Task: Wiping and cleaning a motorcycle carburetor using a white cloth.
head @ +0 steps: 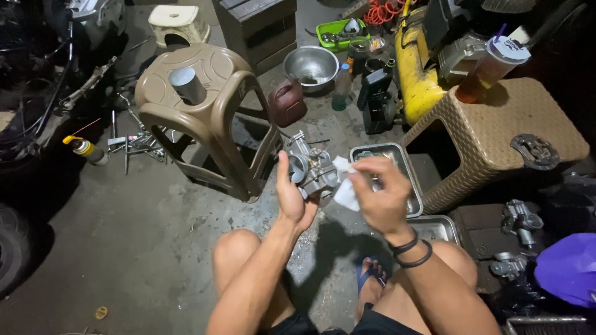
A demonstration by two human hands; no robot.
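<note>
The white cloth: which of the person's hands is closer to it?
The right hand. Its grip pinches the white cloth and presses it against the metal carburetor. The left hand sits on the carburetor's other side, holding it, apart from the cloth.

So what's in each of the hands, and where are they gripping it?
Left hand grips a metal carburetor by its near side; right hand pinches a white cloth at its edge.

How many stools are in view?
3: a brown stool left of the hands, a woven stool on the right, a white stool at the top. Others may be hidden.
</note>
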